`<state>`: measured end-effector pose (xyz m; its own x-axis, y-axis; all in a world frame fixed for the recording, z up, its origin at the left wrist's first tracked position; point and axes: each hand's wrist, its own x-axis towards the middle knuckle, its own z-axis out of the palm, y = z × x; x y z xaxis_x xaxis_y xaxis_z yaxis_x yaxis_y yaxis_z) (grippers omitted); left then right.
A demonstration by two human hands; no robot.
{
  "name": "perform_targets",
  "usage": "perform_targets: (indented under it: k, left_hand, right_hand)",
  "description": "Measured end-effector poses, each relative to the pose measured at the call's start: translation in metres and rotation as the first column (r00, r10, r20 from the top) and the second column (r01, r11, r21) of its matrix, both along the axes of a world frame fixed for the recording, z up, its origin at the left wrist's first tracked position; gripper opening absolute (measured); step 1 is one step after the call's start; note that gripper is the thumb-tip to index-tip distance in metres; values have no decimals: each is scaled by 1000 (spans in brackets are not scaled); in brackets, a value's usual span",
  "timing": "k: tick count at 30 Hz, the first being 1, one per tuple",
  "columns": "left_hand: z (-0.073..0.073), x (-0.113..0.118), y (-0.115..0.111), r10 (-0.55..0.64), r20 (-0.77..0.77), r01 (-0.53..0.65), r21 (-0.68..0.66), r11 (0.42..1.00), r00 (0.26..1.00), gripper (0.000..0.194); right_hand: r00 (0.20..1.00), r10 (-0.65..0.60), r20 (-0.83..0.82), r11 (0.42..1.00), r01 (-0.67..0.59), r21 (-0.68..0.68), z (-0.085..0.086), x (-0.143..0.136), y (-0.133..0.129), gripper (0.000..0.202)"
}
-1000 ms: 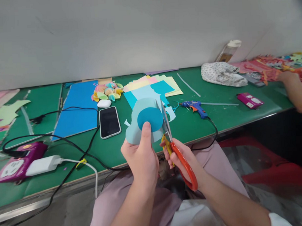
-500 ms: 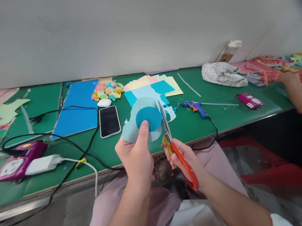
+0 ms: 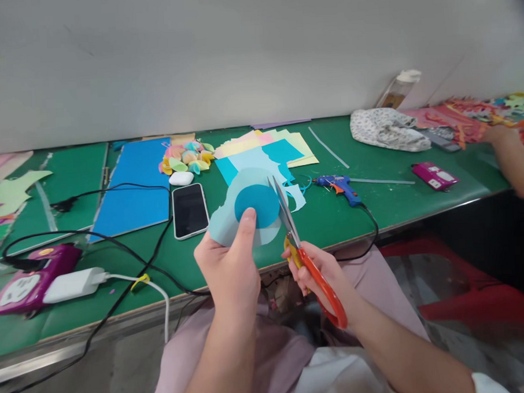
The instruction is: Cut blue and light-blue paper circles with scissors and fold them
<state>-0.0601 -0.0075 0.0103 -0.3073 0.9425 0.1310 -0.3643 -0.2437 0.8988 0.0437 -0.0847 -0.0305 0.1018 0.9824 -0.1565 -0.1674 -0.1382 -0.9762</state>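
My left hand (image 3: 230,264) pinches a sheet of light blue paper (image 3: 244,181), its thumb pressing a darker blue paper circle (image 3: 262,203) flat against it. The fingers behind the paper are mostly hidden. In my right hand (image 3: 319,269) are scissors (image 3: 293,230) with one orange-red handle and one yellow handle. Their blades point up and away from me, slightly parted, at the right edge of the paper. From this angle I cannot tell whether the blades touch the sheet. Behind the blades a curled light blue scrap (image 3: 297,198) lies on the green table (image 3: 230,261).
A phone (image 3: 190,211), a white case (image 3: 181,178) and paper petals (image 3: 188,158) lie left of centre. A blue glue gun (image 3: 340,187) rests at right. Black cables and a purple power strip (image 3: 61,269) occupy the left. A co-worker's hand (image 3: 505,139) is far right.
My left hand has shifted slightly left with the paper and circle, and the sheet has turned a little. The scissors have barely moved.
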Motion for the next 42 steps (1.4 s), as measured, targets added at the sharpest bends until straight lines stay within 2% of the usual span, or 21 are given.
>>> perform_targets:
  k: [5, 14, 23, 30, 35, 42]
  left_hand:
    - [-1, -3, 3, -6, 6, 6, -1, 1000, 1000, 13]
    - [1, -10, 6, -20, -58, 20, -5, 1000, 998, 17]
    - [-1, -17, 11, -40, -88, 39, -11, 999, 995, 17]
    - [2, -20, 12, -50, -108, 48, -24, 999, 993, 17]
    - [5, -19, 13, -55, -74, 53, -27, 998, 996, 15]
    - [8, -21, 14, -50, -84, 45, -66, 997, 995, 18]
  right_hand:
    - [999, 8, 41, 1000, -8, 7, -3, 2, -1, 51]
    - [999, 7, 53, 999, -5, -35, -3, 6, -1, 28]
    - [995, 16, 96, 998, -10, -62, 10, 7, -1, 36]
    - [996, 28, 87, 999, -25, -31, 3, 13, -3, 29]
    - [992, 40, 116, 998, -33, -62, 4, 16, -2, 31]
    - [989, 68, 130, 997, -64, -38, 0, 21, -5, 27]
